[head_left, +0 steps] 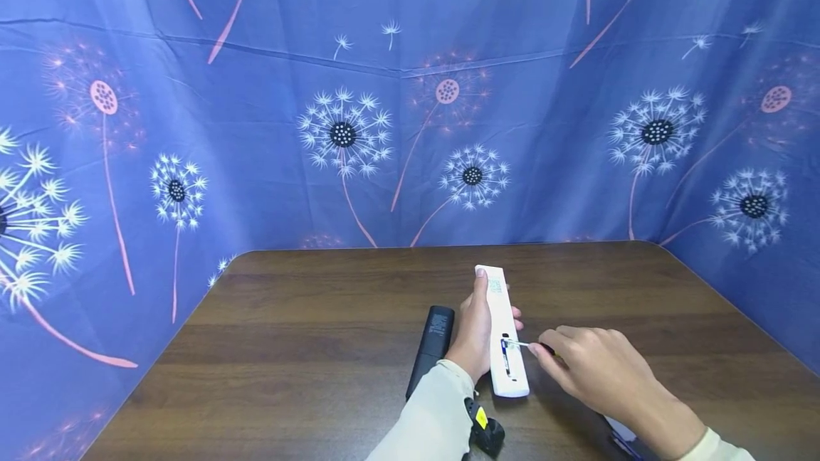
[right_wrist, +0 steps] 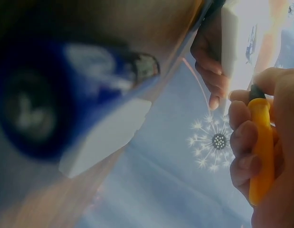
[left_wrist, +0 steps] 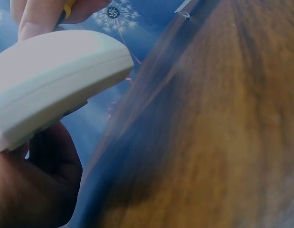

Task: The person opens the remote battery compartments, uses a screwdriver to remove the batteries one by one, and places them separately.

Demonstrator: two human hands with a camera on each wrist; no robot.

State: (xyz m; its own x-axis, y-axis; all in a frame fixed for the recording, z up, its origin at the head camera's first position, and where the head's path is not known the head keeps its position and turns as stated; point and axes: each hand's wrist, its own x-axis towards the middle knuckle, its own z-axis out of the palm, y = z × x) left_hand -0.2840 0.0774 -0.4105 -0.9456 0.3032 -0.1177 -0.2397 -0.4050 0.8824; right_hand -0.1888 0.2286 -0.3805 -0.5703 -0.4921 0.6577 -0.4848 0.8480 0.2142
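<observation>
My left hand [head_left: 472,326] grips a white remote control [head_left: 500,304], its back turned up and its battery compartment uncovered. A dark blue, battery-like strip [head_left: 505,358] shows inside the compartment. Between the fingers and thumb of my right hand [head_left: 596,365] is a screwdriver [right_wrist: 261,156] with a yellow handle and black collar. Its thin metal shaft [head_left: 520,343] reaches to the upper end of the compartment; exact contact at the tip is too small to tell. In the left wrist view, the white remote's end [left_wrist: 66,71] hides most of the right hand's work.
A black remote control [head_left: 438,336] lies on the wooden table [head_left: 307,347], left of my left hand. Near my right wrist are a blurred blue cylinder, battery-like [right_wrist: 85,90], and a flat white piece [right_wrist: 109,137]. A patterned blue cloth [head_left: 397,126] hangs behind the table.
</observation>
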